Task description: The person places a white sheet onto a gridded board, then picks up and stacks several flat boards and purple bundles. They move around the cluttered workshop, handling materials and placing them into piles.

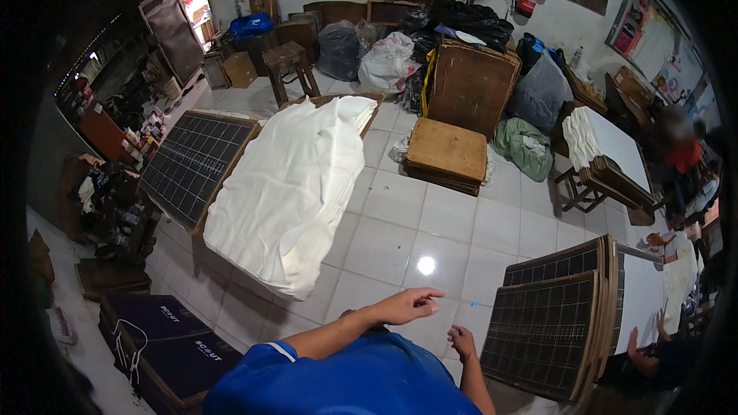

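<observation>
My left hand (410,306) hovers over the white tiled floor (383,236) in front of my blue shirt, holding nothing, its forefinger stretched out. Lower and to the right is my right hand (462,342), also without anything in it, fingers loosely bent. Closest to that hand are several grid-marked dark boards (539,331) with wooden edges, stacked on a slant. Ahead on the left, a thick pile of white fabric (282,184) lies on a board support. Against its left side rests another dark board with white grid lines (196,161).
Purple printed panels (179,340) bearing writing lie at lower left. Brown boards (447,153) are stacked ahead, near a wooden stool (287,72) and stuffed bags (389,63). White-topped boards (617,141) rest on a stool. Another person's hands (634,340) touch a white sheet (637,294) at right.
</observation>
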